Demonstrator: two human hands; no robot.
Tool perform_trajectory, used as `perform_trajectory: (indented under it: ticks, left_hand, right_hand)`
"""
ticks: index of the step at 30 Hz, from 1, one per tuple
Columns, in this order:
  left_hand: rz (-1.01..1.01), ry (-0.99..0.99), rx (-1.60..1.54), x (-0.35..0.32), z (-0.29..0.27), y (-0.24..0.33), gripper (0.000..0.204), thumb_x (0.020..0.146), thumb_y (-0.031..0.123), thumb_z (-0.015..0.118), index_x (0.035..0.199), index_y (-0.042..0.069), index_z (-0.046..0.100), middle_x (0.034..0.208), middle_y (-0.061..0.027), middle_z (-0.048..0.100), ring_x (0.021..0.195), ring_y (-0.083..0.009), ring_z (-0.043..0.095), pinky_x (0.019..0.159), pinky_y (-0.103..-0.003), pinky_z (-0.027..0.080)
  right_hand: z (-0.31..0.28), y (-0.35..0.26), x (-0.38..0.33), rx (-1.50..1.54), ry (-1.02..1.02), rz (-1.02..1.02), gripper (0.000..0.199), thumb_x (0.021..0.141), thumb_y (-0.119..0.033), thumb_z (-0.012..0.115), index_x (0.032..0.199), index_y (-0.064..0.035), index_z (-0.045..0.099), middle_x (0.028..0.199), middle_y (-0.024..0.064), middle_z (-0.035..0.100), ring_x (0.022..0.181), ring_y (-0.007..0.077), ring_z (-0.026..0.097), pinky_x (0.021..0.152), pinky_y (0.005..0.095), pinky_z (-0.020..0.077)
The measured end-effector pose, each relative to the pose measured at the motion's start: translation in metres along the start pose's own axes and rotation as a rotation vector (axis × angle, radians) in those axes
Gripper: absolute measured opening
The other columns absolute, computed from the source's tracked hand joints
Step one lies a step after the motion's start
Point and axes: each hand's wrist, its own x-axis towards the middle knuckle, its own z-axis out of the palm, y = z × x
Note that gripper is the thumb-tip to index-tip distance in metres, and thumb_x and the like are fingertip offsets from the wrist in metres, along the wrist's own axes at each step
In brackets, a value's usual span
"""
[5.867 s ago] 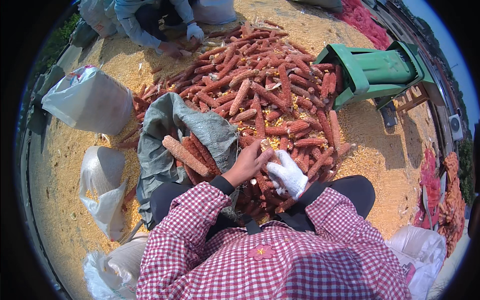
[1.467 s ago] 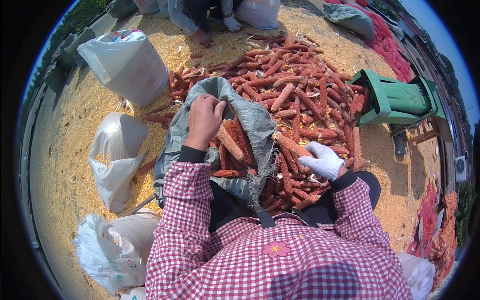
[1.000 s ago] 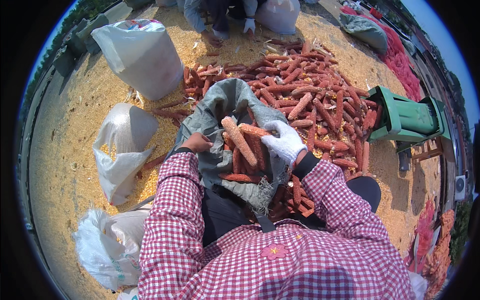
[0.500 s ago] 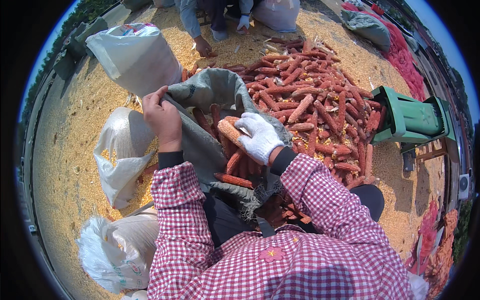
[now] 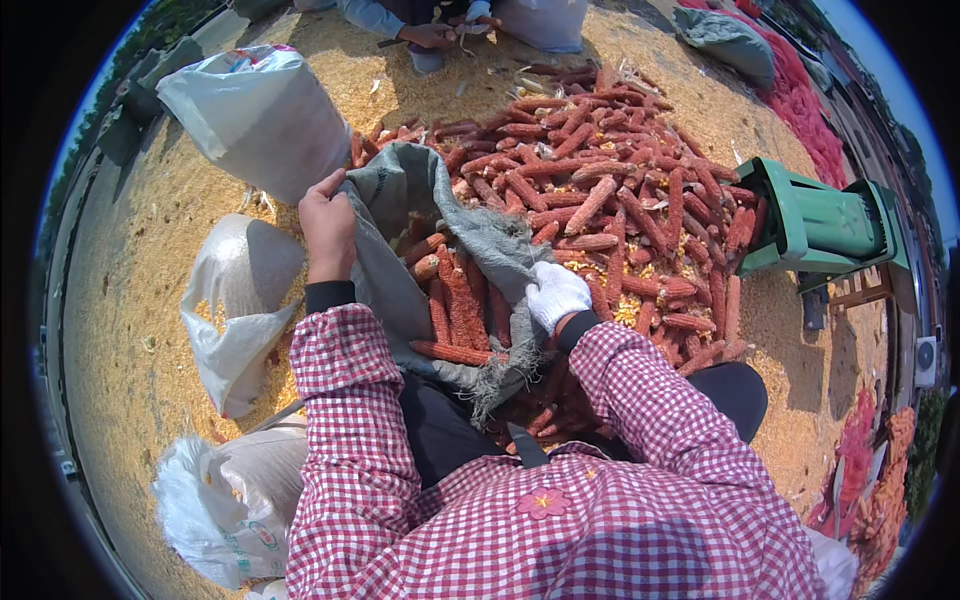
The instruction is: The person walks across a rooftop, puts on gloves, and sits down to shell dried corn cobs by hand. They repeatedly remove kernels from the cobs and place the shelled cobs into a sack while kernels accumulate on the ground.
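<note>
A grey-green woven sack (image 5: 388,285) with a frayed rim stands mouth-up in front of me. Several bare red corn cobs (image 5: 462,312) lie inside it, one across the near edge. Bare and closed, my left hand (image 5: 328,228) pinches the sack's upper left rim. In a white knitted glove, my right hand (image 5: 556,296) is closed on the right rim; its fingertips are partly hidden. A large heap of red corn cobs (image 5: 600,200) lies just beyond and to the right of the sack.
Yellow kernels (image 5: 140,300) cover the ground. White sacks (image 5: 255,115) stand at the left, one spilling kernels. A green machine (image 5: 825,220) is at the right. Across the heap, a co-worker's hands (image 5: 430,36) hold a cob. Red netting (image 5: 800,100) lies far right.
My right hand has let go of a pale corn cob into the sack and moved right to the rim. The sack's mouth is pulled wider. The co-worker's hand has risen from the ground.
</note>
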Motion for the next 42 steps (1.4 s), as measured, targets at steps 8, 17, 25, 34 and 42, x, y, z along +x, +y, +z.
perform_trajectory:
  ticks: [8, 17, 25, 34, 42]
  left_hand:
    - [-0.008, -0.252, -1.267, 0.006, -0.071, 0.119, 0.035, 0.103, 0.004, 0.043, 0.137, 0.001, 0.055, 0.120, -0.0207, 0.065, 0.105, -0.0292, 0.068, 0.090, -0.041, 0.060]
    - [-0.335, -0.104, -0.851, 0.018, 0.029, 0.031, 0.034, 0.094, -0.006, 0.055, 0.127, -0.007, 0.060, 0.112, -0.0181, 0.069, 0.096, -0.0232, 0.070, 0.084, -0.033, 0.059]
    - [-0.336, -0.002, -0.691, -0.002, 0.020, 0.029, 0.037, 0.091, -0.007, 0.054, 0.127, -0.005, 0.061, 0.104, -0.0146, 0.070, 0.085, -0.0188, 0.069, 0.075, -0.029, 0.057]
    - [0.305, 0.318, 0.412, -0.054, 0.033, 0.045, 0.039, 0.088, 0.005, 0.062, 0.127, 0.000, 0.062, 0.123, -0.0154, 0.059, 0.107, -0.0225, 0.059, 0.093, -0.032, 0.048]
    - [0.185, -0.647, -0.292, -0.168, 0.121, 0.143, 0.022, 0.094, -0.001, 0.059, 0.115, -0.002, 0.065, 0.115, -0.0042, 0.062, 0.101, -0.0111, 0.062, 0.086, -0.025, 0.050]
  right_hand:
    - [-0.117, 0.047, 0.040, 1.197, 0.191, -0.016, 0.025, 0.090, -0.013, 0.064, 0.107, 0.0060, 0.066, 0.094, 0.0086, 0.069, 0.084, 0.0171, 0.063, 0.077, 0.0310, 0.0498]
    - [-0.060, 0.143, -0.019, 0.979, 0.703, 0.333, 0.034, 0.087, -0.019, 0.072, 0.114, -0.0018, 0.060, 0.114, 0.0129, 0.064, 0.092, 0.0245, 0.066, 0.076, 0.0354, 0.0553]
    - [0.005, 0.076, -0.049, -0.253, 0.119, 0.188, 0.052, 0.098, -0.022, 0.042, 0.150, -0.0306, 0.040, 0.164, 0.0182, 0.011, 0.148, 0.0461, 0.014, 0.112, 0.0686, 0.0175]
    - [-0.067, 0.110, -0.027, 0.148, 0.183, 0.424, 0.057, 0.081, -0.015, 0.066, 0.133, -0.0077, 0.043, 0.135, 0.0205, 0.051, 0.120, 0.0408, 0.056, 0.099, 0.0483, 0.0477]
    - [-0.157, 0.185, -0.060, 0.053, -0.038, 0.294, 0.097, 0.066, -0.023, 0.086, 0.148, -0.0166, 0.035, 0.132, 0.0226, 0.059, 0.121, 0.0377, 0.059, 0.102, 0.0426, 0.0488]
